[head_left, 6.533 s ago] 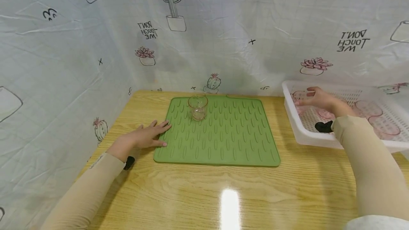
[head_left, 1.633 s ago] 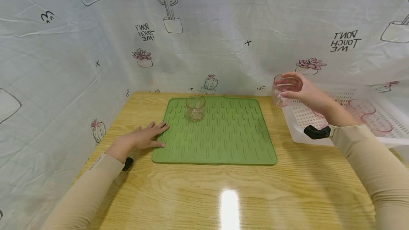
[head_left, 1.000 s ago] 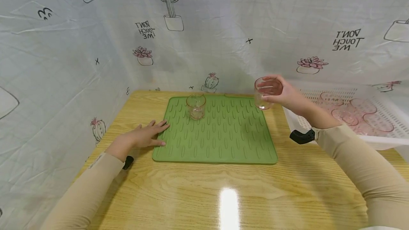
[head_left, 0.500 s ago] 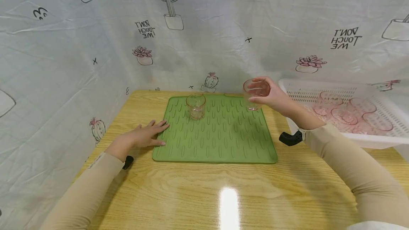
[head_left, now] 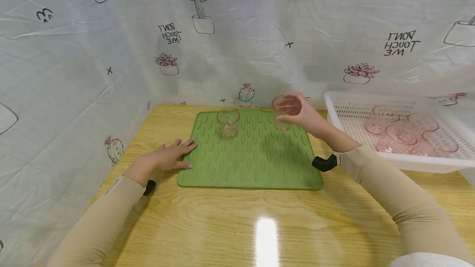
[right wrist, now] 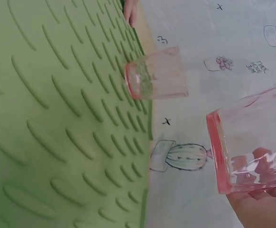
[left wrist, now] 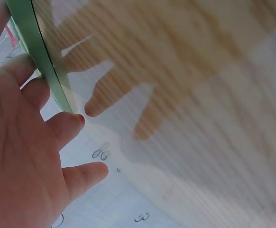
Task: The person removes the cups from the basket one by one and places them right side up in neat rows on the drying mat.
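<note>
My right hand grips a clear pink-tinted drinking glass, upright, above the back right part of a green ridged mat. In the right wrist view that held glass has a gap between its thick pink base and the mat; fingers show through its wall. A second pink glass stands upright on the mat at the back left. My left hand lies with fingers spread at the mat's left edge, fingertips on it. The left wrist view shows the left palm beside the mat's edge.
A white perforated plastic basket with several pink glasses stands on the right of the wooden table. A printed plastic sheet hangs behind and along the left side.
The right hand took a glass from the basket and carried it left over the mat, lowering it slightly in the last half second. The left hand and the standing glass stayed put.
</note>
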Demonstrator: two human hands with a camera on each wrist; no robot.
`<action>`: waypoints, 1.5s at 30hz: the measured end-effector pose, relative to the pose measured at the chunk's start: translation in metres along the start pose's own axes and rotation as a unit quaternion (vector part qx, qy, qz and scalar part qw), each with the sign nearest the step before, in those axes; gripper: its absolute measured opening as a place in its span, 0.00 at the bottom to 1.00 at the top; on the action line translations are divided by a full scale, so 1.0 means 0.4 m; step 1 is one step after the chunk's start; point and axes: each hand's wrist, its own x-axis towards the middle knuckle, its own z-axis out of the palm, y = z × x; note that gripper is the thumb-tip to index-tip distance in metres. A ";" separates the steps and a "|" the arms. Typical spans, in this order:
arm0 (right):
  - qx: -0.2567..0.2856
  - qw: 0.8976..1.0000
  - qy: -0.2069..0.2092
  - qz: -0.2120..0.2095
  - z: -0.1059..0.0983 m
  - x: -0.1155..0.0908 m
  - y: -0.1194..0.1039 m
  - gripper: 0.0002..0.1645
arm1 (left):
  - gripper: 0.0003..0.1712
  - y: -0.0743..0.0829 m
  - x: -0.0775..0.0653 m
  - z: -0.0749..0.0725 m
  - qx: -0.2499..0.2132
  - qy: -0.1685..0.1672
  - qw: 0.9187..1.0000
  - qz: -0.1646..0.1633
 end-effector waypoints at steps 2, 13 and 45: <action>0.001 1.000 0.003 0.001 0.010 0.004 0.004 0.38 | 0.51 -0.002 0.001 0.002 0.000 0.001 1.000 0.001; 0.011 1.000 0.012 0.003 0.058 0.035 0.036 0.41 | 0.51 -0.004 0.001 0.004 -0.003 0.005 1.000 0.006; 0.043 0.999 0.022 0.005 0.120 0.101 0.133 0.46 | 0.51 -0.003 0.002 0.008 -0.001 0.007 1.000 0.003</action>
